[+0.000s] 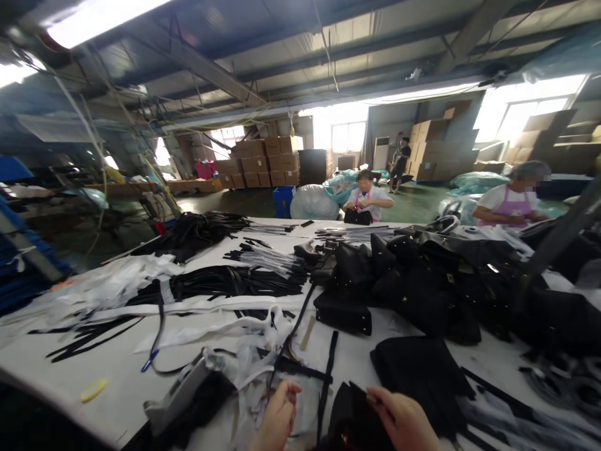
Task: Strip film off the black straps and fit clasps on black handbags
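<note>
At the bottom edge my left hand (277, 418) is curled shut, pinching the end of a thin black strap (295, 329) that runs up across the white table (117, 369). My right hand (404, 421) grips the top edge of a black bag (350, 416) lying just in front of me. The bag's lower part is cut off by the frame. Crumpled white plastic wrapping (248, 366) lies around my left hand.
Piles of black bags (422, 275) and bundled black straps (235, 282) cover the table. A grey tool (181, 391) and a yellow item (92, 389) lie at the near left. Two seated people (369, 197) work at the far side, another stands by stacked cardboard boxes (265, 163).
</note>
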`<state>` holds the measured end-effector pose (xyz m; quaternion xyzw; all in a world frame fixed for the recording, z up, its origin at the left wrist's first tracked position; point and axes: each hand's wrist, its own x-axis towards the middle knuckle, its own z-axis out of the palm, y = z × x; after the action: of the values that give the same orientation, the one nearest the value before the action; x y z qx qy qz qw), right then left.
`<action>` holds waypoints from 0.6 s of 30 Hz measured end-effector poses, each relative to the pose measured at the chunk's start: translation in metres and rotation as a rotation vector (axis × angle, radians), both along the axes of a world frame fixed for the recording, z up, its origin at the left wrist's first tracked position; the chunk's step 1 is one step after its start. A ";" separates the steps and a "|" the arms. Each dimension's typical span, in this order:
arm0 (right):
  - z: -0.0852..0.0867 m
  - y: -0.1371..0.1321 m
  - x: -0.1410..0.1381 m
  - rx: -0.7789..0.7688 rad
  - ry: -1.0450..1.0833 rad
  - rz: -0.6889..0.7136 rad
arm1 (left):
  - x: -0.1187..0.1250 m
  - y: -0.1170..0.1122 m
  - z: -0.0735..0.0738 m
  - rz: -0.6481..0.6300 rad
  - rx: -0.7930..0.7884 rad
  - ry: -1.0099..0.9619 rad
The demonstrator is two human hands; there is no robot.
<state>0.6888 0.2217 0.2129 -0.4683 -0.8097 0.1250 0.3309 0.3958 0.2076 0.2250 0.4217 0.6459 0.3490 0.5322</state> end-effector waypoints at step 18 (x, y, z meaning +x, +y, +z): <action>-0.040 0.035 0.111 -0.400 -0.160 -0.631 | 0.007 -0.015 0.014 0.170 -0.074 -0.269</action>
<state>0.8002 0.2566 0.1730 -0.7581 -0.6087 0.1354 0.1910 0.4028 0.1925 0.2393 0.2949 0.6145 0.4221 0.5977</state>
